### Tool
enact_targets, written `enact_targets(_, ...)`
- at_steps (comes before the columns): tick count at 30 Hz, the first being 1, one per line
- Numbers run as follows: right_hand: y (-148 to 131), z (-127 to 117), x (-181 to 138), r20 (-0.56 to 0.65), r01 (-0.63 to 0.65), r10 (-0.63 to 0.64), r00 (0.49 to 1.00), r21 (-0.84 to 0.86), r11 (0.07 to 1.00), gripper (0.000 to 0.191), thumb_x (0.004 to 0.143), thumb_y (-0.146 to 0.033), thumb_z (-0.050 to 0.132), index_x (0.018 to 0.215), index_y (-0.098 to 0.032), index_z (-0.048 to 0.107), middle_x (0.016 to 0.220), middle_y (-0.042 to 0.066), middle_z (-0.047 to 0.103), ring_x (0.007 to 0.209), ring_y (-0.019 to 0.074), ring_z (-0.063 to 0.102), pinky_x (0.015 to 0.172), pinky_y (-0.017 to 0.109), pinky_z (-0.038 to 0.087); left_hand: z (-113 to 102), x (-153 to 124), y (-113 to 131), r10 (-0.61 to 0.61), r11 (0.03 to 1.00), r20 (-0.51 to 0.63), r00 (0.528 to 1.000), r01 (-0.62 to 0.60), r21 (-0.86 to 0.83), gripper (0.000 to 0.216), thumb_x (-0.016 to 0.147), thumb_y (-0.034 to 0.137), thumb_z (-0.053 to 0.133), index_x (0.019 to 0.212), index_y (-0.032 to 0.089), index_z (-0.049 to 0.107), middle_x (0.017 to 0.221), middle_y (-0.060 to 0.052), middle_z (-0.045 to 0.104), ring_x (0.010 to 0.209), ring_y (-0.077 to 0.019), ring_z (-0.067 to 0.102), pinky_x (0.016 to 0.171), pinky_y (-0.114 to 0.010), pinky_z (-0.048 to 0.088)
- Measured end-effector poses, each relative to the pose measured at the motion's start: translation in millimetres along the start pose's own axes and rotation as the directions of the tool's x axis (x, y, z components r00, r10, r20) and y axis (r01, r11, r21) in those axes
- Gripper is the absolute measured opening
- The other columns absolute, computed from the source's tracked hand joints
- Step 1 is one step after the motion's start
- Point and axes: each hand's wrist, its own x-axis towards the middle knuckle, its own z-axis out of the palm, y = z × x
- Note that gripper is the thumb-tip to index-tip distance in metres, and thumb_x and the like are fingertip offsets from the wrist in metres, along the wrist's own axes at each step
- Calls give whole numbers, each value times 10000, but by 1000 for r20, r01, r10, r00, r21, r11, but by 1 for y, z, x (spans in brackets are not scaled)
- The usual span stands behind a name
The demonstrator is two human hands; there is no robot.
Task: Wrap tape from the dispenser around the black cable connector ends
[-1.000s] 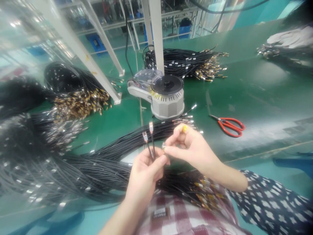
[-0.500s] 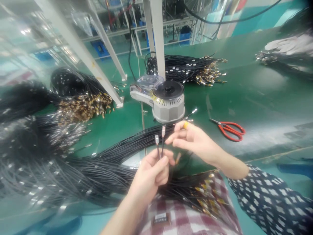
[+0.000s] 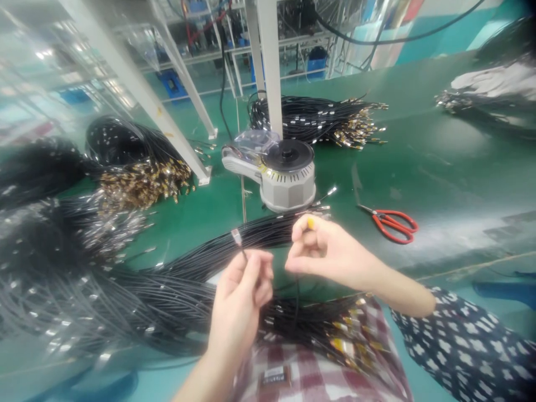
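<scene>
Cable [image 3: 238, 240] pinched tight in left hand [image 3: 240, 293]; second cable [image 3: 297, 296] hangs from closed right hand [image 3: 324, 251]

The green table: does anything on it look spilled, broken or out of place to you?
Nothing looks broken or spilled. The black cables sprawl in loose heaps, and a few stray ones lie apart beside the grey machine. The red scissors lie alone on the table. The left hand pinches one cable.
</scene>
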Motion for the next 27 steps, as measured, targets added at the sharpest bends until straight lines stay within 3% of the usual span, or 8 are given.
enact_targets(4, 0, 11, -5, -70, 31, -30, 997, 10, 999, 328, 747, -164, 716, 868, -216, 416, 721, -28, 690, 637, 117, 642, 653, 266, 490, 3, -1, -2, -136, 990, 157, 978, 128, 60, 153, 836, 293, 671, 856, 163, 592, 484, 106, 381, 395, -14, 200, 401, -167, 164)
enact_targets(7, 0, 13, -6, -35, 26, -26, 999, 20, 999, 318, 765, -194, 696, 883, -223, 402, 714, -29, 686, 541, 116, 616, 589, 278, 491, 2, -2, -4, -191, 980, 238, 952, 171, 101, 194, 793, 288, 713, 839, 144, 592, 614, 14, 591, 401, -5, 261, 402, -178, 176)
enact_targets(10, 1, 11, -7, -80, 55, -64, 995, -104, 993, 298, 768, -190, 680, 929, -222, 431, 811, -2, 700, 619, 126, 635, 594, 266, 479, 1, -2, -3, -214, 976, 241, 947, 196, 97, 200, 765, 268, 731, 787, 129, 589, 637, -23, 628, 391, 1, 281, 400, -179, 172)
enact_targets(13, 0, 6, -10, -101, 56, -98, 990, -357, 932, 266, 772, -163, 640, 989, -207, 491, 944, 35, 689, 771, 141, 638, 662, 263, 478, 1, -2, 1, -126, 992, 130, 984, 121, 45, 184, 769, 259, 727, 773, 135, 591, 599, 4, 598, 382, 8, 272, 401, -169, 166)
enact_targets(15, -3, 2, -12, 3, -14, 17, 1000, -469, 883, 239, 770, -137, 597, 991, -191, 527, 911, 38, 692, 772, 147, 640, 666, 259, 481, 2, -3, 5, -66, 996, 81, 995, 61, 58, 172, 765, 263, 733, 806, 137, 624, 617, 7, 599, 395, 5, 302, 404, -159, 196)
enact_targets(19, -11, 1, -17, 188, -60, 227, 956, -631, 774, 177, 736, -126, 564, 902, -182, 584, 777, 16, 703, 661, 146, 636, 578, 233, 456, 8, -5, 7, 14, 983, 44, 999, -22, 184, 186, 737, 252, 753, 886, 152, 703, 632, 22, 588, 442, -22, 403, 425, -153, 310)
enact_targets(23, -21, 7, -19, 215, 10, 229, 949, -748, 664, 66, 724, -161, 584, 787, -175, 595, 700, 3, 678, 612, 137, 611, 508, 206, 395, 12, -8, 4, 76, 947, 47, 996, -87, 310, 204, 701, 190, 760, 898, 160, 714, 672, 7, 636, 566, -96, 566, 548, -196, 452)
enact_targets(27, -28, 12, -20, 240, 59, 213, 947, -784, 618, 49, 724, -136, 562, 758, -167, 578, 648, -3, 649, 554, 126, 577, 460, 206, 347, 15, -9, 2, 114, 906, 83, 990, -138, 401, 46, 730, 170, 714, 755, 162, 676, 633, 17, 623, 572, -113, 574, 584, -217, 474)
